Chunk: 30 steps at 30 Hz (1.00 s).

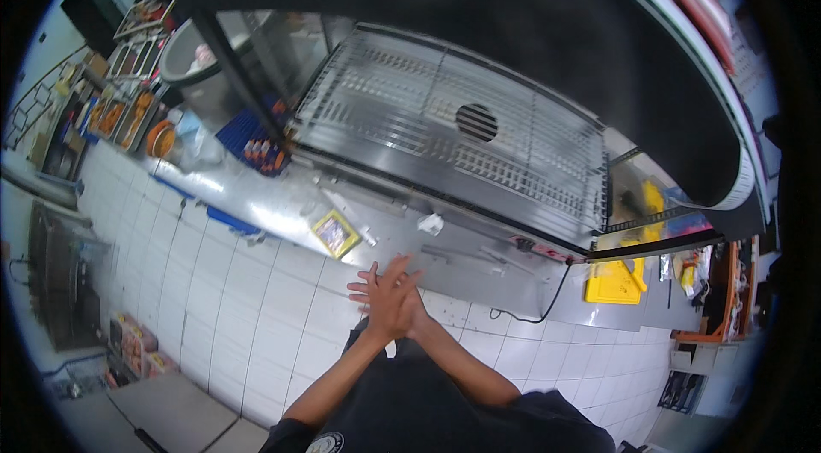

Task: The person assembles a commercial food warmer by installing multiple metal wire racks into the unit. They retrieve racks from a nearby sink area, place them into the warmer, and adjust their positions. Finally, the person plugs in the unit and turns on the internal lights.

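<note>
My left hand (387,309) and my right hand (416,309) are pressed together, palm against palm, in front of the steel counter (393,239). The fingers of both are stretched out and spread, crossing each other. Between the palms I see no object, though the touching sides are hidden. On the counter's near edge, just beyond my fingers, lies a yellow-bordered packet or card (335,234). A crumpled white paper (431,224) rests farther along. Behind it stands a display cabinet with a wire rack (445,111), its dark top spanning the upper view.
A black cable (560,291) hangs over the counter's front. To the right lies a yellow tray or board (611,282). On the left are a grey bin (214,85), an orange-filled container (161,138) and food trays (137,115). White tiles (248,282) cover the floor.
</note>
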Each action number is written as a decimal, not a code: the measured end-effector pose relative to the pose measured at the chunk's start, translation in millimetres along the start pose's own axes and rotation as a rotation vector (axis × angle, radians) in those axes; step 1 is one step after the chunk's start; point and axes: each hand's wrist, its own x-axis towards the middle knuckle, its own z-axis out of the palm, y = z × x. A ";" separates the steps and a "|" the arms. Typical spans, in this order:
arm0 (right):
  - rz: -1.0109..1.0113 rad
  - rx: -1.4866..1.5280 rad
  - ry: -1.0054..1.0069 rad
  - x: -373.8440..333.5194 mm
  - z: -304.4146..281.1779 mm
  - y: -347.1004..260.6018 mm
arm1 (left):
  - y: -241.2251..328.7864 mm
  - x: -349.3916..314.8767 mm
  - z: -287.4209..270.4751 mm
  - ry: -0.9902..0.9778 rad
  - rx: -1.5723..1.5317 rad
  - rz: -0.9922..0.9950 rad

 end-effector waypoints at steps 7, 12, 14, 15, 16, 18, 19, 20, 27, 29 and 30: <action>-0.117 -0.348 0.076 20.4 99.2 26.6 | -77.5 -70.2 -66.1 0.329 -0.488 -0.623; -0.385 -1.986 -0.058 92.2 147.1 129.5 | -94.9 -111.3 -140.6 0.570 -1.355 -0.711; -0.401 -1.935 -0.188 119.7 140.8 168.1 | -88.6 -131.9 -187.6 0.656 -1.530 -0.561; -0.392 -1.926 -0.233 141.5 139.8 189.3 | -88.6 -139.2 -220.2 0.684 -1.607 -0.479; -0.293 -1.863 -0.164 154.7 139.6 218.1 | -85.1 -155.6 -252.2 0.710 -1.684 -0.423; -0.171 -1.788 -0.043 194.1 142.6 261.7 | -85.9 -182.2 -316.5 0.805 -1.332 -0.295; 0.072 -1.626 0.037 222.4 150.0 285.8 | -89.4 -194.3 -342.3 0.860 -1.200 -0.176; 0.174 -1.365 0.065 247.1 161.5 311.1 | -99.4 -198.0 -363.4 0.852 -0.893 -0.190; 0.593 -0.268 -0.133 295.2 230.6 416.3 | -208.0 -263.5 -447.9 0.522 0.309 -0.258; 0.606 -0.286 -0.031 324.3 246.0 422.4 | -252.1 -273.0 -469.0 0.502 0.387 -0.277; 0.677 -0.261 0.120 342.2 253.4 425.3 | -277.0 -278.5 -481.5 0.487 0.365 -0.363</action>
